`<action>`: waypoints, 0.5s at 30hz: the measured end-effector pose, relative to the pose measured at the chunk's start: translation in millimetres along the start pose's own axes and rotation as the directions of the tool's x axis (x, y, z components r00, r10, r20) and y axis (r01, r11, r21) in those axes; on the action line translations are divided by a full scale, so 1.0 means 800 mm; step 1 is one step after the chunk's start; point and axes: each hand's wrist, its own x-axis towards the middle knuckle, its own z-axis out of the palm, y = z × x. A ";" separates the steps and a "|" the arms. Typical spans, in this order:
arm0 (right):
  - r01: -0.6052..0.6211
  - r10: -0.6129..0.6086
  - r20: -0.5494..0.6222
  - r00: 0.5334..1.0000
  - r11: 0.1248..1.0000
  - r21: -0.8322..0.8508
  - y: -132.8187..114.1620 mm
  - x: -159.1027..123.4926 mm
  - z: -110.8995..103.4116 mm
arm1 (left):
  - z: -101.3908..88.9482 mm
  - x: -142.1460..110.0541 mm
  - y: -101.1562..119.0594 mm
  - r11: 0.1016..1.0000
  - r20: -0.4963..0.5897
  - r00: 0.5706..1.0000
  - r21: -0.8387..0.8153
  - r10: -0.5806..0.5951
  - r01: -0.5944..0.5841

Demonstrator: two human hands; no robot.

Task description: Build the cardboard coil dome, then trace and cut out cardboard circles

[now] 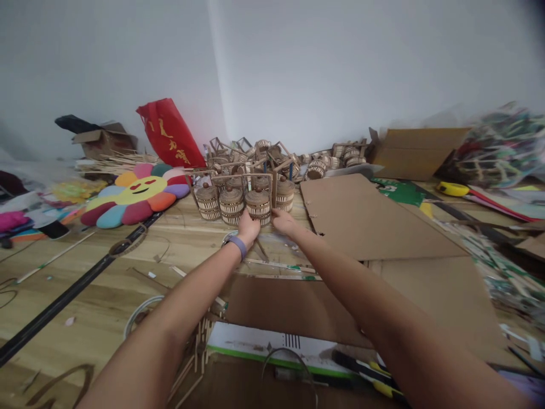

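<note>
Both my arms reach forward over a wooden floor (97,284). My left hand (248,226), with a purple band at the wrist, and my right hand (283,220) close on the two sides of a small woven bamboo basket (258,203) with a knobbed lid and a tall frame handle. It stands in a row with two similar baskets (219,201) to its left. Behind them lies a heap of several more baskets (259,153) against the white wall.
Flat cardboard sheets (366,221) cover the floor to the right. A flower-shaped cushion (134,196), a red bag (170,133) and a cardboard box (419,150) lie farther off. Bamboo strips, wire loops and a black rail (68,298) are scattered at the left; tools lie near me.
</note>
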 end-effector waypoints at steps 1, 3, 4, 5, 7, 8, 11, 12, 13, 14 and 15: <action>0.000 0.000 -0.007 1.000 1.000 0.010 0.000 0.001 0.000 | 0.000 0.000 0.000 1.000 -0.002 1.000 0.008 0.005 -0.005; -0.003 0.003 -0.020 1.000 1.000 0.025 -0.001 0.003 0.001 | 0.002 0.000 0.000 0.999 -0.006 1.000 0.029 0.018 -0.018; -0.006 0.007 -0.027 1.000 1.000 0.030 -0.001 0.004 0.001 | 0.003 0.000 0.001 0.999 -0.009 1.000 0.045 0.027 -0.026; -0.011 0.013 -0.032 0.999 0.999 0.033 -0.002 0.005 0.000 | 0.004 -0.001 0.001 0.997 -0.013 0.999 0.063 0.038 -0.037; -0.025 0.027 -0.041 0.999 0.999 0.035 -0.004 0.005 -0.001 | 0.004 -0.003 0.003 0.992 -0.025 0.998 0.107 0.065 -0.062; -0.033 0.035 -0.043 0.998 0.999 0.033 -0.005 0.004 -0.001 | 0.004 -0.004 0.004 0.988 -0.034 0.996 0.134 0.081 -0.076; -0.064 0.065 -0.048 0.997 0.998 0.014 -0.007 0.002 -0.003 | -0.003 -0.005 0.012 0.965 -0.071 0.986 0.229 0.149 -0.129; -0.076 0.076 -0.050 0.996 0.997 0.004 -0.008 0.000 -0.003 | -0.008 -0.004 0.015 0.953 -0.086 0.980 0.263 0.179 -0.151; -0.087 0.087 -0.051 0.995 0.996 -0.007 -0.010 -0.001 -0.003 | -0.013 -0.003 0.020 0.939 -0.097 0.972 0.297 0.213 -0.176; -0.097 0.096 -0.053 0.994 0.995 -0.017 -0.011 -0.003 -0.003 | -0.019 -0.001 0.025 0.922 -0.104 0.963 0.330 0.248 -0.202; -0.106 0.105 -0.056 0.993 0.994 -0.027 -0.013 -0.005 -0.002 | -0.024 0.001 0.030 0.903 -0.102 0.953 0.362 0.284 -0.230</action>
